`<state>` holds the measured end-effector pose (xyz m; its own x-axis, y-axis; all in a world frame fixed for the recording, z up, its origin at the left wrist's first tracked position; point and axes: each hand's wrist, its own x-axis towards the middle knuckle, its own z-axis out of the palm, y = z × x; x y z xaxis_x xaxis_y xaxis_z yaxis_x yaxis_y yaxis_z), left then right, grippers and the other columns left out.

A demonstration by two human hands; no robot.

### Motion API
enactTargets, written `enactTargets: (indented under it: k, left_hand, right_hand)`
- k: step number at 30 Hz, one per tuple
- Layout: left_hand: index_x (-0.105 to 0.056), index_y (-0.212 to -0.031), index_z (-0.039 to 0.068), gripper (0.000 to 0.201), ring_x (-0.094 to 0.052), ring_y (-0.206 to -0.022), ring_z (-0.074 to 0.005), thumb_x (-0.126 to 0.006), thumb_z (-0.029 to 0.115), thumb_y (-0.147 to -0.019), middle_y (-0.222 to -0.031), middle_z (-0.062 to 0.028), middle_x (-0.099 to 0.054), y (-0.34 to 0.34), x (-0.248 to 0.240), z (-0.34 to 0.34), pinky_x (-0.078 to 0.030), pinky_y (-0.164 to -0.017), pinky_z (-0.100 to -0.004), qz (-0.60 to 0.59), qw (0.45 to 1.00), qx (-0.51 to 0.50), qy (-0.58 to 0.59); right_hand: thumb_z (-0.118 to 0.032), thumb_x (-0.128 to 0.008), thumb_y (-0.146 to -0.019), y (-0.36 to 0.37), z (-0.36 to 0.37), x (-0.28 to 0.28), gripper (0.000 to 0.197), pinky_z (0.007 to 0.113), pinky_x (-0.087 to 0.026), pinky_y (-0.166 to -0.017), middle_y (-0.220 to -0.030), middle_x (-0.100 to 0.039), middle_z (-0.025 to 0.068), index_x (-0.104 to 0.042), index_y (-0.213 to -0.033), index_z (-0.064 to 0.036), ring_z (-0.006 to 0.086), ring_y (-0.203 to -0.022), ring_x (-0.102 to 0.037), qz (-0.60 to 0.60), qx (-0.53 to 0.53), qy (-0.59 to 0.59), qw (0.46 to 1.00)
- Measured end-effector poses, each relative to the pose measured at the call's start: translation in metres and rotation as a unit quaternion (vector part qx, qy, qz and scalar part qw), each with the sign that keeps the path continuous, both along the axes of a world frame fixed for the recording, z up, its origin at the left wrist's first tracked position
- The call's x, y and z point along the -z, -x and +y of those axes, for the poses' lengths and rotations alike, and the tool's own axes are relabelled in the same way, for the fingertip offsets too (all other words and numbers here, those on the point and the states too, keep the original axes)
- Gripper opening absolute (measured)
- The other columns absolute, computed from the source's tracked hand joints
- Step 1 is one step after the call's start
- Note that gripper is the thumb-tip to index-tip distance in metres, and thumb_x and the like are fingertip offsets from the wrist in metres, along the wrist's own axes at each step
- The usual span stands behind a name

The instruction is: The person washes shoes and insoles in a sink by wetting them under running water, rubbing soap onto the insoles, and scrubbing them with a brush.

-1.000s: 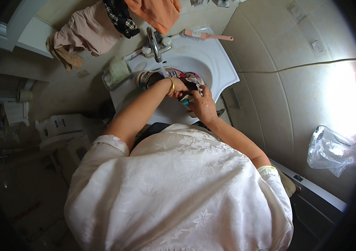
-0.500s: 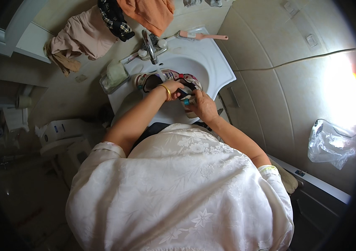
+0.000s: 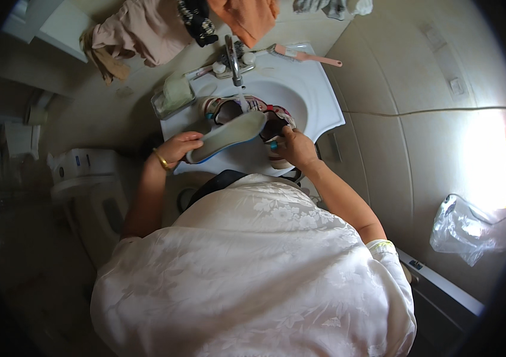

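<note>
My left hand (image 3: pixel 180 149) grips the heel end of a pale insole (image 3: pixel 226 135) with a blue edge, held over the front of the washbasin. Its toe end reaches toward the shoe in my other hand. My right hand (image 3: pixel 296 147) is closed around the side of a multicoloured shoe (image 3: pixel 275 125), whose dark opening faces up. Another shoe (image 3: pixel 228 112) lies in the basin to its left, partly hidden by the insole. Above that shoe is the faucet (image 3: pixel 234 62), with water running from it.
Around the shoes is the white washbasin (image 3: pixel 324 113). A pink brush (image 3: pixel 306 56) lies on its back right rim, and a clear box with a pale green thing (image 3: pixel 177 95) stands at its left edge. Cloths (image 3: pixel 146 33) hang behind. A toilet (image 3: pixel 86 172) stands at the left.
My left hand has moved left and now holds the insole out of the shoe. My right hand stays on the shoe. The view has shifted slightly.
</note>
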<state>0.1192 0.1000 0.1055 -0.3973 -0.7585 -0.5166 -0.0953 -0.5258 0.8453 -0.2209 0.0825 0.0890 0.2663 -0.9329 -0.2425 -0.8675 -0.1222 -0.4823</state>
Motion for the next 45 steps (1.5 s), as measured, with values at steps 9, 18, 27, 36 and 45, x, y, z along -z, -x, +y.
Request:
enactTargets:
  k: [9, 18, 27, 36, 45]
  left_hand:
    - [-0.058, -0.105, 0.002, 0.027, -0.055, -0.089, -0.0178, -0.058, 0.014, -0.081, -0.099, -0.0091, -0.059, -0.075, 0.053, 0.040, -0.044, -0.078, -0.0297, -0.315, 0.947, -0.027, 0.048]
    - [-0.059, -0.100, 0.006, 0.047, -0.046, -0.106, -0.0366, -0.073, 0.032, -0.063, -0.124, -0.0204, -0.043, -0.033, 0.084, 0.043, -0.037, -0.092, -0.0442, -0.636, 0.725, -0.059, 0.257]
    - [-0.054, -0.105, 0.003, 0.076, -0.050, -0.101, -0.0329, -0.080, 0.046, -0.048, -0.110, -0.0168, -0.052, -0.031, 0.064, 0.028, -0.041, -0.086, -0.0411, -0.637, 0.765, 0.039, 0.085]
    - [-0.056, -0.096, -0.003, 0.068, -0.055, -0.090, -0.0315, -0.082, 0.040, -0.050, -0.099, -0.0189, -0.055, -0.083, 0.072, 0.073, -0.044, -0.079, -0.0369, -0.512, 0.835, -0.126, 0.158]
    - [-0.051, -0.110, -0.002, 0.056, -0.053, -0.093, -0.0157, -0.075, 0.027, -0.069, -0.101, -0.0083, -0.058, -0.034, 0.043, 0.051, -0.043, -0.080, -0.0291, -0.081, 0.951, -0.295, 0.044]
  right_hand:
    - [-0.023, -0.068, -0.071, 0.009, -0.026, -0.052, 0.029, 0.034, -0.045, -0.065, -0.074, -0.061, 0.0137, -0.055, -0.086, -0.0016, 0.0262, -0.067, -0.058, -0.098, 0.017, -0.033, 0.995]
    - [-0.019, -0.061, -0.074, -0.019, -0.025, -0.015, 0.021, 0.045, -0.044, -0.074, -0.097, -0.054, 0.0238, -0.058, -0.085, -0.0022, 0.0411, -0.085, -0.053, -0.129, 0.019, 0.083, 0.988]
    - [-0.031, -0.056, -0.079, -0.076, -0.031, 0.009, 0.029, 0.044, -0.045, -0.072, -0.092, -0.053, 0.0224, -0.060, -0.089, -0.0039, 0.0372, -0.083, -0.055, -0.024, -0.059, -0.020, 0.998]
    - [-0.022, -0.054, -0.076, -0.084, -0.038, 0.012, 0.025, 0.040, -0.040, -0.083, -0.108, -0.055, 0.0037, -0.060, -0.098, -0.0119, 0.0209, -0.108, -0.044, 0.017, -0.356, 0.239, 0.903]
    - [-0.019, -0.053, -0.078, -0.122, -0.072, 0.058, 0.023, 0.044, -0.041, -0.080, -0.095, -0.059, 0.0062, -0.061, -0.099, -0.0145, 0.0223, -0.097, -0.054, 0.168, -0.388, 0.166, 0.891]
